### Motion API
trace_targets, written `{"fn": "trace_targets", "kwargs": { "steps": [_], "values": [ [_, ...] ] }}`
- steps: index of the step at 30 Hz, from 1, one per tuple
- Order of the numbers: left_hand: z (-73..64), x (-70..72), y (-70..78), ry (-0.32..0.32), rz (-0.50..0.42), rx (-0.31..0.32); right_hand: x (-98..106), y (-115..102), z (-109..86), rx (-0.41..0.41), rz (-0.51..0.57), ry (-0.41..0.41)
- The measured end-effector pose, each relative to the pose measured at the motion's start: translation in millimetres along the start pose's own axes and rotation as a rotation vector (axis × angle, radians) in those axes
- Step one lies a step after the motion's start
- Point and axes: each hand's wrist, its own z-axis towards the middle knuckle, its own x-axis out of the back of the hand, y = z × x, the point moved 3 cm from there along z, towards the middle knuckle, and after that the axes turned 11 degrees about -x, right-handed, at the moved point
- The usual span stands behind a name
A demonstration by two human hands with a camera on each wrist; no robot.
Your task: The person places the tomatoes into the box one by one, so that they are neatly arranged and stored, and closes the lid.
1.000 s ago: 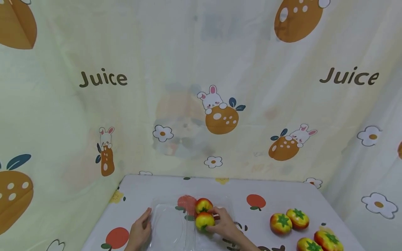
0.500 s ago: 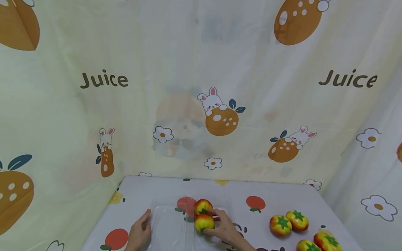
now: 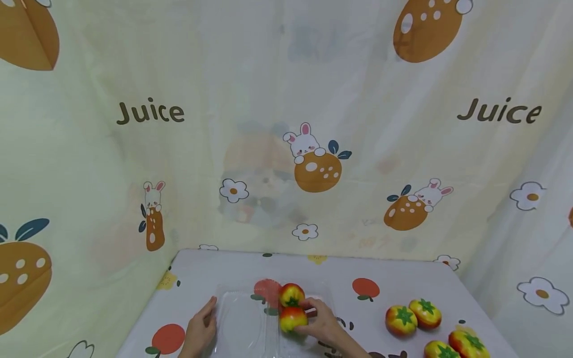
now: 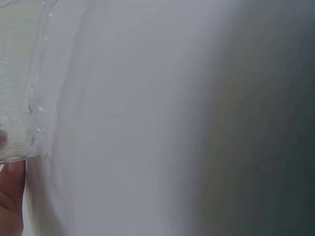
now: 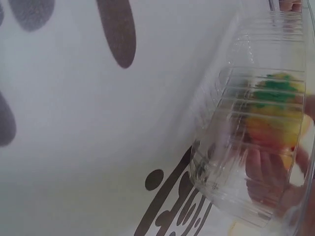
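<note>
The left hand (image 3: 200,330) touches the left rim of one clear, thin plastic box (image 3: 241,318) with ribbed walls; whether its fingers pinch I cannot tell. In the box's right half are two glossy, rounded fruits, the rear fruit (image 3: 292,294) and the front fruit (image 3: 293,319); the right hand (image 3: 324,325) pinches the front one. Four squat fruits (image 3: 401,320) with star-shaped green tops lie farther right.

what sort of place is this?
Probably a small staged recording booth: a "Juice"-printed curtain hangs behind and along both sides of a table with a fruit-patterned cover, which bears a clear plastic clamshell and glossy persimmons, possibly artificial.
</note>
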Motion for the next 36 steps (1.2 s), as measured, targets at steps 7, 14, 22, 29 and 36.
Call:
{"fn": "trace_targets", "kwargs": {
  "steps": [7,14,22,29,36],
  "values": [
    [0.7,-1.1,0.3,0.000,-0.010,0.025,-0.1,-0.4,3.8,-0.039,-0.050,-0.005],
    [-1.5,0.2,0.9,-0.020,0.013,0.030,-1.6,-2.6,-0.3,-0.088,-0.079,-0.005],
    [-1.6,2.3,7.2,-0.018,0.005,0.005,1.9,-6.5,-0.6,-0.121,-0.099,0.041],
    [-1.6,2.2,7.9,0.000,0.004,-0.003,4.6,-6.6,0.4,-0.055,-0.048,0.056],
    [-1.4,2.3,6.7,0.002,0.013,-0.009,0.4,-4.7,4.8,-0.046,-0.068,0.058]
  ]
}}
